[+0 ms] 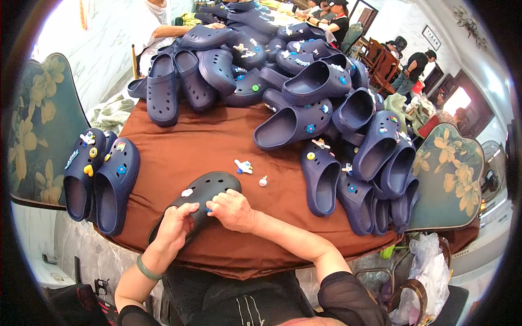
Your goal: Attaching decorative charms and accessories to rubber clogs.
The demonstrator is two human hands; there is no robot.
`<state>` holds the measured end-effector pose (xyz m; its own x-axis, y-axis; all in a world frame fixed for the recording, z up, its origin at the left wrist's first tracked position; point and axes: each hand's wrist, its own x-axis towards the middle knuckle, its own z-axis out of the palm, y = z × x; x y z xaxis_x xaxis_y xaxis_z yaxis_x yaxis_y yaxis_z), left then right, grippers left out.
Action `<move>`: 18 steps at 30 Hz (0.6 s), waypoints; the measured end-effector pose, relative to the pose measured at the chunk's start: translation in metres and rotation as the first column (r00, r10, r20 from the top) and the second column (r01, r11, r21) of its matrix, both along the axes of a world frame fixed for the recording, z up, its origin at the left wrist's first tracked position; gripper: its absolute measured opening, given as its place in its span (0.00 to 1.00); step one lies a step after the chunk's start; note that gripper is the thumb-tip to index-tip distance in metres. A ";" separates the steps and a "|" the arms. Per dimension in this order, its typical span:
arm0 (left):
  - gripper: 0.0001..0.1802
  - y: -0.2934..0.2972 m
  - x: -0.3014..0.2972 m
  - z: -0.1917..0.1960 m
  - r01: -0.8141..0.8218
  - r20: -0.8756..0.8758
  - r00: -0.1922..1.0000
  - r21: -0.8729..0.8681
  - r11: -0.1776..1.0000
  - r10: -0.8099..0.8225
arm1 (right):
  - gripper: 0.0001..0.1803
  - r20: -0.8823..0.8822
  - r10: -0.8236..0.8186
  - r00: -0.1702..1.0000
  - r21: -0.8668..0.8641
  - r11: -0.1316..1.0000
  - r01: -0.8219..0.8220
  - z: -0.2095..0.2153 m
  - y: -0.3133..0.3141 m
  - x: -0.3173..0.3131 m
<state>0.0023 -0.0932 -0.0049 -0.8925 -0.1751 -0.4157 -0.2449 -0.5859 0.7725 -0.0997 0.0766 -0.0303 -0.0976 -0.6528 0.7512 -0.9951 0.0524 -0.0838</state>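
Observation:
A dark clog (218, 183) lies on the brown tablecloth in front of me, its holed toe pointing away and to the right. One small white charm (187, 193) sits on its upper. My left hand (175, 224), with a green bangle on the wrist, grips the clog's side, thumb on top. Over the upper, my right hand (232, 211) pinches a small blue charm (209, 209), mostly covered by the fingers. Whether that charm is seated in a hole cannot be made out. Just beyond the toe lie two loose charms, a white-and-blue one (243, 167) and a small whitish one (263, 181).
Navy clogs with charms (114, 179) stand at the table's left edge. A large heap of navy clogs (293, 81) covers the far side and runs down the right. Floral chair backs (447, 176) flank the table. Another person's arm (187, 30) reaches to the heap.

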 end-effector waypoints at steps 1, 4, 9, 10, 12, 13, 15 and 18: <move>0.08 0.000 0.001 0.001 0.017 0.005 1.000 -0.010 1.000 -0.017 | 0.13 0.040 0.007 0.999 -0.030 1.000 -0.006 0.000 -0.001 0.002; 0.08 0.007 0.000 0.003 0.003 -0.032 0.999 -0.011 1.000 -0.003 | 0.12 0.193 -0.055 0.980 -0.040 0.997 0.064 -0.006 -0.002 0.000; 0.11 0.001 0.002 0.001 0.063 -0.035 0.997 -0.012 0.998 -0.063 | 0.13 0.207 -0.034 0.978 -0.050 0.998 0.046 0.000 -0.001 0.002; 0.12 0.005 0.001 0.006 0.084 -0.062 0.995 0.014 0.996 -0.083 | 0.14 0.192 -0.019 0.981 -0.067 0.997 0.032 -0.002 0.001 0.002; 0.13 0.009 -0.001 0.009 0.026 -0.054 0.998 0.089 0.996 -0.021 | 0.15 0.184 -0.013 0.983 -0.068 0.997 0.026 0.000 0.000 0.003; 0.14 0.010 -0.003 0.009 -0.033 -0.043 0.998 0.165 0.986 0.040 | 0.16 0.174 -0.007 0.985 -0.069 0.997 0.019 0.001 0.000 0.004; 0.14 0.005 -0.008 0.010 -0.055 -0.024 0.998 0.273 0.961 0.064 | 0.18 0.165 -0.009 0.986 -0.054 0.998 0.018 0.001 0.002 0.004; 0.14 -0.003 -0.006 -0.003 -0.072 -0.035 0.995 0.409 0.910 0.094 | 0.19 0.170 -0.011 0.985 -0.029 0.999 0.016 0.003 0.004 0.006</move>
